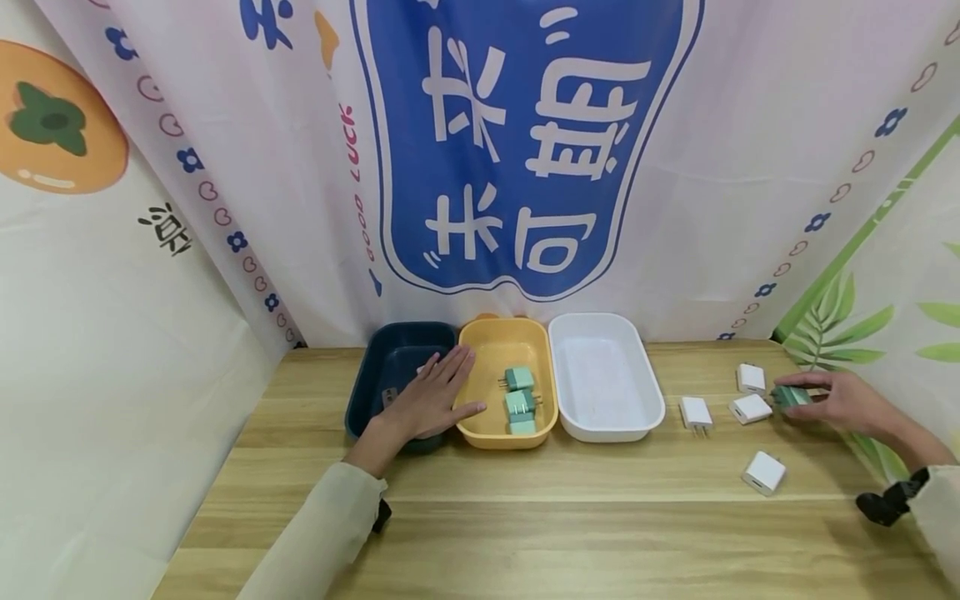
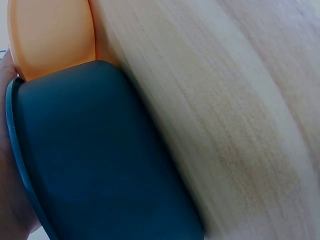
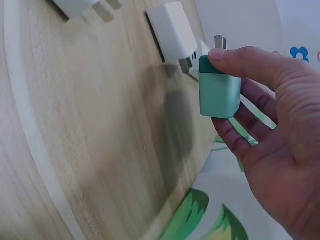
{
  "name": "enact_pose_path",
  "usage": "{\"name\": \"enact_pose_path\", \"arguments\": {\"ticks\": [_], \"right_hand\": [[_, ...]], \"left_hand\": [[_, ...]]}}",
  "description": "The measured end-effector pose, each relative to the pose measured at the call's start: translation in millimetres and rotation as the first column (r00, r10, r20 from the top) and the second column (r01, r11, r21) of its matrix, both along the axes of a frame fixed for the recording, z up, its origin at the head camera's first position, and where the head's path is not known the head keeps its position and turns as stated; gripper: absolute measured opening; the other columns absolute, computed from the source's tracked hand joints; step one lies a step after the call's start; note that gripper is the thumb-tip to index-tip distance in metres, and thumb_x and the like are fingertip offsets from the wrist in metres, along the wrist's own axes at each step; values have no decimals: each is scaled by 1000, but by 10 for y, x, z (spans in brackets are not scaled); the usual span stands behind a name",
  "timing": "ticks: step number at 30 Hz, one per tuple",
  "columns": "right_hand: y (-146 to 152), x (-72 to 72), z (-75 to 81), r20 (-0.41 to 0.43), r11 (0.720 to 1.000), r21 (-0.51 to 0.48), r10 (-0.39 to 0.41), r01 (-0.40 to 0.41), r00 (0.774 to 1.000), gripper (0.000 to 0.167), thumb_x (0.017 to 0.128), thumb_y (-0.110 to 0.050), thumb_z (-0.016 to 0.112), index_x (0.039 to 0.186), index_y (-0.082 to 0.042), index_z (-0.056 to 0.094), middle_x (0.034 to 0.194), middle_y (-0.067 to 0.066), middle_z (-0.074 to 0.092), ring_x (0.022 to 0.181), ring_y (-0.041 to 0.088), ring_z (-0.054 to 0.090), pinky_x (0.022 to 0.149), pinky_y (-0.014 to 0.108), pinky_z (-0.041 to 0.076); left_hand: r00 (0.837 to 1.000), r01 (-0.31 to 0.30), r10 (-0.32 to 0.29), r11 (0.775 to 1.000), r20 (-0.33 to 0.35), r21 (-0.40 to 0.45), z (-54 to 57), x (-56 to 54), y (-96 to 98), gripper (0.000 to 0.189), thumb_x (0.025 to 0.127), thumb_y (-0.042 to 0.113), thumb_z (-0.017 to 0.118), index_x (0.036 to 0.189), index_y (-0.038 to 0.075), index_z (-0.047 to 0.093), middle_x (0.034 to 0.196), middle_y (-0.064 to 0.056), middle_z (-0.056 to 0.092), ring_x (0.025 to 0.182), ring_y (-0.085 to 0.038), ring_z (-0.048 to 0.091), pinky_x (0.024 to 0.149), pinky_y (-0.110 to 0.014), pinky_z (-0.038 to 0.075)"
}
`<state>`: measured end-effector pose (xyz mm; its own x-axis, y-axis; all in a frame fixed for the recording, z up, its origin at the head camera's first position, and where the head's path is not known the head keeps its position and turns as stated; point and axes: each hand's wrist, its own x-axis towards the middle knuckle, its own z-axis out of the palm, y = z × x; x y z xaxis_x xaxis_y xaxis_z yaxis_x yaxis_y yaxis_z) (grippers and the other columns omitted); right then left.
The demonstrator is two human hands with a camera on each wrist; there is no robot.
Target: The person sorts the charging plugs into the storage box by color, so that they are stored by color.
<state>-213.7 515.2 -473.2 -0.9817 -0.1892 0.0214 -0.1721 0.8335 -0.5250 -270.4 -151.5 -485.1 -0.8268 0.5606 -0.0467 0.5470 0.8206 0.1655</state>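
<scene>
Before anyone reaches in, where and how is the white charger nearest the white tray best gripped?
Probably by the left and right sides of its body, from above. The white charger lies with bare table on both sides; thin prongs stick out of its near end, so avoid that.

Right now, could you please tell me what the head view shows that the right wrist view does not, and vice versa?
Only the head view shows the left hand spread across the dark blue tray, the yellow tray with green plug chargers inside, and the white tray.

Only the right wrist view shows the palm side of the right hand.

Both show that hand holding a two-tone green plug charger, white plug chargers on the wood-grain table, and leaf-printed cloth.
</scene>
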Motion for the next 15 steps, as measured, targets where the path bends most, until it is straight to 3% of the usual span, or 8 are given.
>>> {"name": "enact_pose_path", "arguments": {"ticks": [4, 7, 9, 15], "right_hand": [[-55, 2, 28, -53, 1000, -18, 19, -20, 998, 54, 83, -20, 92, 128, 2, 73, 117, -1, 75, 93, -12, 58, 71, 20, 56], [-106, 3, 62, -83, 999, -32, 28, -30, 996, 53, 82, -19, 93, 127, 1, 74, 112, -21, 68, 93, -11, 60, 72, 19, 57], [-152, -2, 93, -98, 999, -26, 33, -35, 995, 52, 82, -19, 93, 127, 0, 74, 113, -17, 69, 90, -9, 61, 70, 19, 57], [-332, -17, 218, -117, 998, 5, 56, -56, 992, 50, 83, -20, 92, 127, -4, 75, 122, 22, 73, 87, -4, 63, 69, 21, 57]], "left_hand": [[1000, -3, 3, 1000, 2, -4, 12, 9, -1, 97, 104, 76, 32, 171, 13, 1, 179, -6, 0, 165, -21, -3, 134, -48, 1], [1000, -3, 3, 1000, 3, -5, 8, 9, -4, 98, 104, 77, 31, 171, 13, 1, 179, -7, 0, 165, -22, -3, 134, -48, 1], [1000, -3, 3, 1000, 2, -2, 5, 6, -5, 98, 104, 77, 31, 171, 12, 2, 179, -7, 1, 165, -22, -2, 134, -49, 2], [1000, -2, 2, 1000, -11, 2, 12, 13, 0, 97, 105, 75, 34, 171, 10, 4, 179, -8, 2, 165, -23, -1, 134, -50, 3]]}}
